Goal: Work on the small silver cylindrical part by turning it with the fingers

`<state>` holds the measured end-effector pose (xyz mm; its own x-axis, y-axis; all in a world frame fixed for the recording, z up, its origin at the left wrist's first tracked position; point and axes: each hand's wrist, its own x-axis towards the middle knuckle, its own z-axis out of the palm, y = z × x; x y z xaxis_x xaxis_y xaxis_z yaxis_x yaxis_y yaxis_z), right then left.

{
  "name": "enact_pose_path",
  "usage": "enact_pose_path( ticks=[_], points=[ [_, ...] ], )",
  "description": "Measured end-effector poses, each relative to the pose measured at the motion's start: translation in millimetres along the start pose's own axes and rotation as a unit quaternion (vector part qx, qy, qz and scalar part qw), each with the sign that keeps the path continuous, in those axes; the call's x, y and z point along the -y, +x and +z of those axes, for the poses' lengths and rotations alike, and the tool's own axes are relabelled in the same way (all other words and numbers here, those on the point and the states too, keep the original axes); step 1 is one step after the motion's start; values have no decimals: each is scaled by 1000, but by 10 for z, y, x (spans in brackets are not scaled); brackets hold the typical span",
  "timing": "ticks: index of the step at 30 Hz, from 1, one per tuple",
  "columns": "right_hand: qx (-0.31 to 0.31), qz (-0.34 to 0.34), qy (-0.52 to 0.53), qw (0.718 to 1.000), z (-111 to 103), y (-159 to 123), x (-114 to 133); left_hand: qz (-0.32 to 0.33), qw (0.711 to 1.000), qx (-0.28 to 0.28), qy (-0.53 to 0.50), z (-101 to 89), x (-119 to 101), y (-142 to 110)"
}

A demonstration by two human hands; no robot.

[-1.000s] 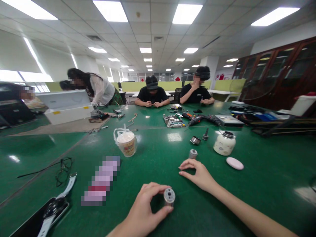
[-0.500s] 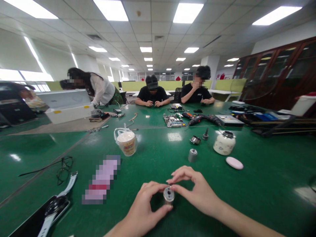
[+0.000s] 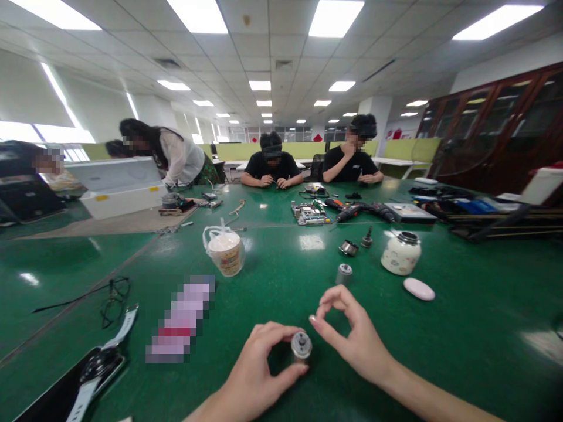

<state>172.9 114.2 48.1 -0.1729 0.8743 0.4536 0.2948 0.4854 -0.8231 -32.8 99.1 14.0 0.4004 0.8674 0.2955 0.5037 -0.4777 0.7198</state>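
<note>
Low in the middle of the view, my left hand (image 3: 259, 366) pinches a small silver electric motor (image 3: 301, 347) between thumb and fingers. The motor stands upright, its round end face turned up. My right hand (image 3: 352, 334) is off to the right of it, thumb and fingers curved with a gap between them and nothing visible inside. Beyond that hand stands a similar silver motor (image 3: 343, 274). Farther back lie a hollow metal motor housing (image 3: 349, 248) and a dark rotor with a shaft (image 3: 367, 237).
A cream jar (image 3: 400, 254) and its pink lid (image 3: 419, 289) are at right. A bagged paper cup (image 3: 229, 255), a watch (image 3: 99, 366) and glasses (image 3: 115, 299) lie at left. A circuit board (image 3: 311, 213) and power drill (image 3: 347, 211) sit farther back, with people across the table.
My right hand has come away from the motor's top, moving slightly up and to the right. The left hand keeps its grip on the motor in the same place.
</note>
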Motion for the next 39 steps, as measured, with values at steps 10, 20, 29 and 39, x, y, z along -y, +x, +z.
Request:
enact_pose_path(
  ticks=[10, 20, 29, 39],
  points=[
    [-1, 17, 17, 1000, -2, 106, -56, 9, 1000, 0, 11, 12, 25, 16],
    [15, 74, -12, 997, -163, 247, -871, -5, 1000, 4, -3, -11, -24, 29],
    [8, 60, 34, 998, -67, 144, -355, -12, 1000, 5, 6, -8, -8, 15],
    [60, 28, 12, 998, 160, -71, -2, 35, 999, -12, 15, 26, 54, 19]
  ],
)
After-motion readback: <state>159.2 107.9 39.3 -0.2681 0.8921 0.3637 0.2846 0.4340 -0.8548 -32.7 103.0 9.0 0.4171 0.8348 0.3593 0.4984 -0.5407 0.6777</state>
